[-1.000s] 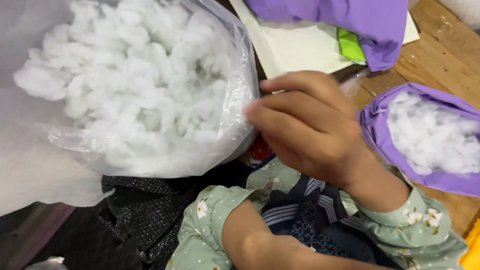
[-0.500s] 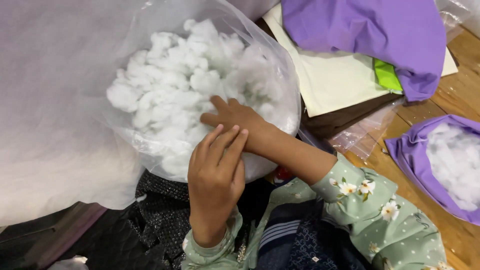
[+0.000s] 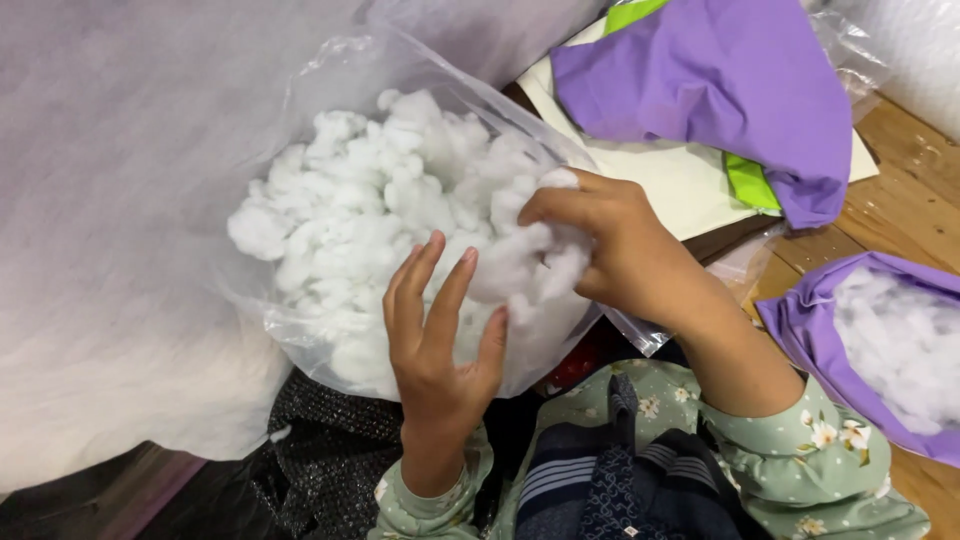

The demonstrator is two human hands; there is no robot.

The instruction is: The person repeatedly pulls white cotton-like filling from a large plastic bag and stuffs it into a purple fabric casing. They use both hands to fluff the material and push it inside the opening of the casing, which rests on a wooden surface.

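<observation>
Wooden counter (image 3: pixel 905 215) carries two purple covers, one (image 3: pixel 850 345) cut off. Right hand (image 3: pixel 625 250) pinches white stuffing (image 3: pixel 400 215) in one plastic bag (image 3: pixel 330 70), fingertips hidden; left hand (image 3: pixel 435 335) open against it.

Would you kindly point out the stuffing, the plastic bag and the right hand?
stuffing (image 3: pixel 370 200), head view, middle of the white heap.
plastic bag (image 3: pixel 330 80), head view, clear upper wall.
right hand (image 3: pixel 610 240), head view, back of the hand.

A wooden tabletop (image 3: pixel 905 200) of warm brown planks fills the right side, its grain and a few pale specks plain in soft, even light. Above it, at the top right corner, runs a white textured surface (image 3: pixel 915 50). Far to the left of the tabletop, at the bottom corner, a strip of darker brown floor (image 3: pixel 110 500) shows.
</observation>
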